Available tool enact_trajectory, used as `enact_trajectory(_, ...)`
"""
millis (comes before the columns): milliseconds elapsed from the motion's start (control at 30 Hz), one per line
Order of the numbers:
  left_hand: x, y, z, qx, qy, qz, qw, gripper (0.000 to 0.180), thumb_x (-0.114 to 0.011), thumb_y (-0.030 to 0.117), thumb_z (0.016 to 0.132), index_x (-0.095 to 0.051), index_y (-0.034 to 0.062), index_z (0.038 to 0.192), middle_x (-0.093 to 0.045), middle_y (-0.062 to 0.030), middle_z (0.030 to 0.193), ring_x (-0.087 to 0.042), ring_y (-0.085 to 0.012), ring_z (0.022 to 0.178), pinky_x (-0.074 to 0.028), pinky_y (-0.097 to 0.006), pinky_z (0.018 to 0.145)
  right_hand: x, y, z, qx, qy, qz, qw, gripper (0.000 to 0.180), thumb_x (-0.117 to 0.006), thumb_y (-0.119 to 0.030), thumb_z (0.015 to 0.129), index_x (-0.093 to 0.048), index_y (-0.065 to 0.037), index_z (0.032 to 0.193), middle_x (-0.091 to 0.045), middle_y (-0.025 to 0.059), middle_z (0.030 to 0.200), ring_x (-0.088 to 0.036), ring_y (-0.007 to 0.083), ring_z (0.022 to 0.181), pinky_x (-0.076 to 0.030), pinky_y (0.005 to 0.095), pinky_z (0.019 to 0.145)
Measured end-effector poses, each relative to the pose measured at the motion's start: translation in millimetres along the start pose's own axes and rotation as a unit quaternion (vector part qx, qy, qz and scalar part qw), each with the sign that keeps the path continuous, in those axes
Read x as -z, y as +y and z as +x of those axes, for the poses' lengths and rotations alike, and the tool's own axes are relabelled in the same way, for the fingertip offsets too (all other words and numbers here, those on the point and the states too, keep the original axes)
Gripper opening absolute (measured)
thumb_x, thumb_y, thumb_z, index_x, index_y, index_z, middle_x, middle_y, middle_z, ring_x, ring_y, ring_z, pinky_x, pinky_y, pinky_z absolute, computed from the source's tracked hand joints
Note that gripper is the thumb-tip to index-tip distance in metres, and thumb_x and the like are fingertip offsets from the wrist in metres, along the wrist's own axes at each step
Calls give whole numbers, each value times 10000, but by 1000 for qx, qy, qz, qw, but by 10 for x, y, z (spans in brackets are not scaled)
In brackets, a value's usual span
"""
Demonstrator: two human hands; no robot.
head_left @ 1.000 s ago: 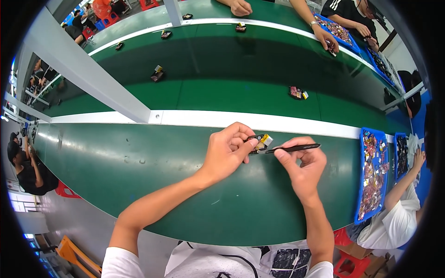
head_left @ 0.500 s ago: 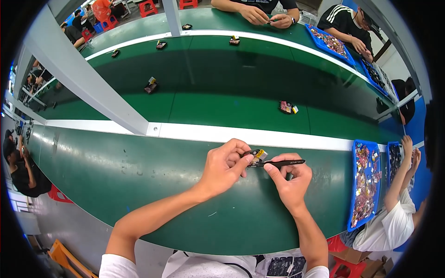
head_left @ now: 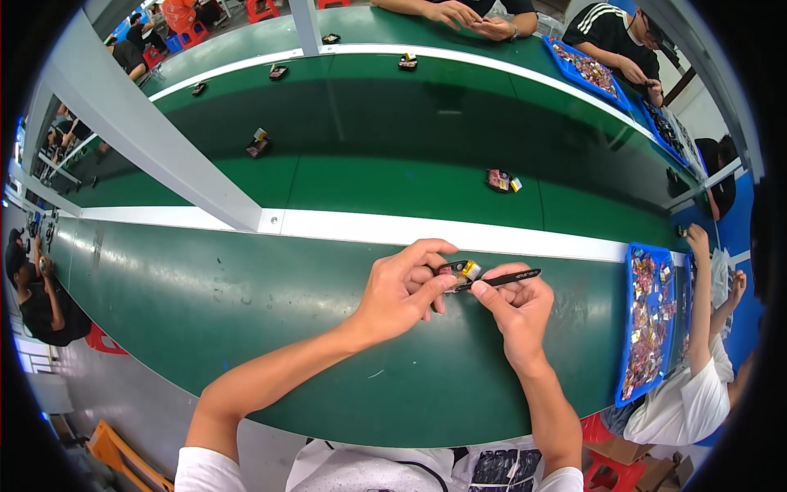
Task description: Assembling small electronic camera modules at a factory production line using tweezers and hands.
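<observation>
My left hand [head_left: 393,289] is closed on a small black plastic housing [head_left: 450,267] above the near green bench. A yellow-and-silver battery-like block [head_left: 471,269] sticks up at the housing's right side. Thumb and fingers of my right hand [head_left: 520,316] pinch a pair of black tweezers [head_left: 518,276]. The tweezers point left, with their tips at the housing just under the block. Whether the tips grip anything is too small to tell.
A blue tray [head_left: 630,328] of small circuit boards stands at the bench's right end, beside a co-worker in a white sleeve [head_left: 693,402]. Beyond the white rail [head_left: 369,223], a green conveyor belt [head_left: 369,184] carries several similar units [head_left: 502,180]. A grey post [head_left: 156,123] rises at the left.
The units on the belt have shifted slightly left. My hands tilt the housing a little, and the block shows more. The co-worker at the right now reaches toward the belt with a small dark part.
</observation>
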State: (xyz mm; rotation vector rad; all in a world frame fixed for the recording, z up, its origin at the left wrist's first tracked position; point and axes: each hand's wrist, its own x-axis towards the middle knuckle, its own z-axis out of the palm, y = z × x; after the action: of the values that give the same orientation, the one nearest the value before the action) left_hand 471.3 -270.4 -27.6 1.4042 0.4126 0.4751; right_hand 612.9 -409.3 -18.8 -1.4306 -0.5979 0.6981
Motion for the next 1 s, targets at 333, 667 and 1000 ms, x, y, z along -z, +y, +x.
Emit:
enact_trajectory(333, -40, -104, 39, 12, -1, -20, 1000, 276, -613, -6, 990, -631, -74, 1257, -709, -132, 1049, -699, -141, 692, -527, -235, 508, 85, 21, 43, -20, -4, 16, 1000, 131, -775, 45, 859, -688, 16, 953, -489, -94, 611, -361, -26, 533, -236, 194, 498)
enact_trajectory(667, -63, -83, 105, 46, -11, -13, 999, 286, -637, 52, 1000, -648, -86, 1250, -731, -122, 903, -697, -140, 666, -538, -243, 524, 206, 102, 59, 52, -18, 5, 998, 144, -788, 46, 846, -691, 9, 945, -484, -92, 607, -368, -26, 521, -243, 189, 487)
enact_trajectory(1000, -56, -124, 190, 50, -49, -50, 996, 299, -626, 89, 1017, -655, -84, 1260, -737, -156, 954, -714, -177, 680, -562, -266, 535, 238, 170, 59, 237, 14, -106, 966, 149, -865, 8, 765, -733, -23, 825, -770, 70, 814, -420, 5, 471, -286, 193, 444)
